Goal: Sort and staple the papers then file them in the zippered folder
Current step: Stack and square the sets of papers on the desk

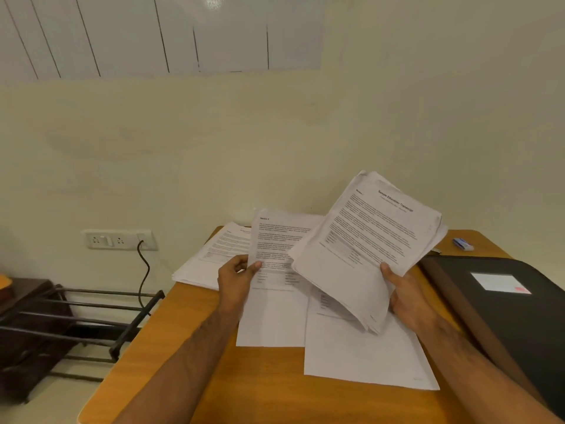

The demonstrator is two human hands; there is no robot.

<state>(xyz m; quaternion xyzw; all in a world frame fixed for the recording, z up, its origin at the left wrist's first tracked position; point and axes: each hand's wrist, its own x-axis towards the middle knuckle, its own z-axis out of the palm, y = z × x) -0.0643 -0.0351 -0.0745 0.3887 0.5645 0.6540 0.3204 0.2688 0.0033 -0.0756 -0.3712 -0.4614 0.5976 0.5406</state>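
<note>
Above the desk (275, 390), the right hand (408, 296) has its grip curled round a stack of papers (367, 240), the left hand (237, 280) pinches one sheet (276, 240), and the zippered folder (504, 304) lies shut at right.

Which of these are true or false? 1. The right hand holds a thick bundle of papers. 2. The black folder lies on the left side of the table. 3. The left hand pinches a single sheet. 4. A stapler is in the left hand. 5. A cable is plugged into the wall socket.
1. True: the right hand grips the bundle of papers off the table.
2. False: the black folder lies on the right side.
3. True: the left hand pinches a single sheet.
4. False: it holds only paper; a small blue item lies near the far right edge.
5. True: a cable hangs from the wall socket.
</note>
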